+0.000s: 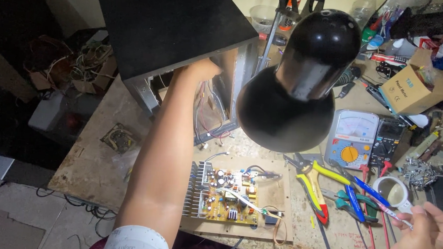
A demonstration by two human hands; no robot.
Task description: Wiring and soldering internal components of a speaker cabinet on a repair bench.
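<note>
Left hand [200, 68]: reaching into the open back of a black speaker box [171, 25], fingers hidden inside, grip not discernible. Red and white wires [212, 124] hanging out of the opening just below the wrist. Right hand [422, 242]: at lower right, pinching a thin pen-like tool [389, 211] between thumb and fingertips. Tape roll [394, 191] just beyond that tool. Blue-handled and green-handled pliers [354, 199] and yellow-and-red cutters [314, 188] lying left of the right hand. Circuit board [224, 192] with finned heatsink, resting on a wooden panel [274, 193] between the two arms. Black lamp [302, 78] hanging over the middle of the bench [92, 157]. Two meters [368, 140] behind the pliers; cardboard box [414, 86] farther back.
</note>
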